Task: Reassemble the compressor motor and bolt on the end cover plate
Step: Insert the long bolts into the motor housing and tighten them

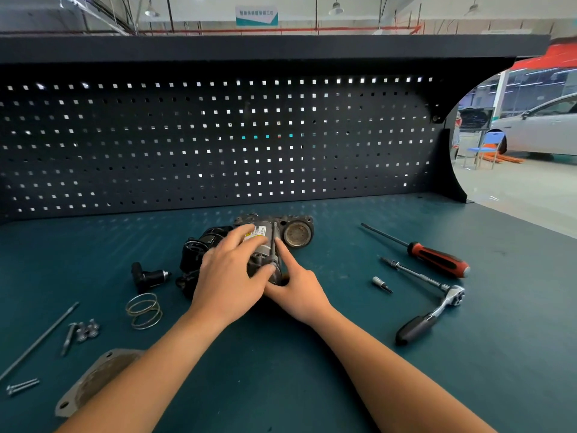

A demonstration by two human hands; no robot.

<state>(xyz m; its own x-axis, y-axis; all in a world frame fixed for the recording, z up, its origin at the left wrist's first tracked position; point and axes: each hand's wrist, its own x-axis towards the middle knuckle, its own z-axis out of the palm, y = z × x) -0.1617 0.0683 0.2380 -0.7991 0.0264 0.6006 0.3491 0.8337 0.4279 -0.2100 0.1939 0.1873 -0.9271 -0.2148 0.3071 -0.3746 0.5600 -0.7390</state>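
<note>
Compressor motor [260, 237], spring [146, 312] left, ratchet [435, 314] right, forearm [150, 370] overlapping cover plate [93, 379]

Covering the motor's [260, 257] middle with the left hand [231, 276], putting its grip underneath out of sight. Tucking the right hand's [298, 296] thumb tip behind the left hand. Hiding the plate's [90, 382] right side under the left forearm. Losing the rod's [40, 342] near end past the left edge, both forearms past the bottom edge. Blurring the label [258, 236] and the far sign [256, 15] beyond reading.
</note>
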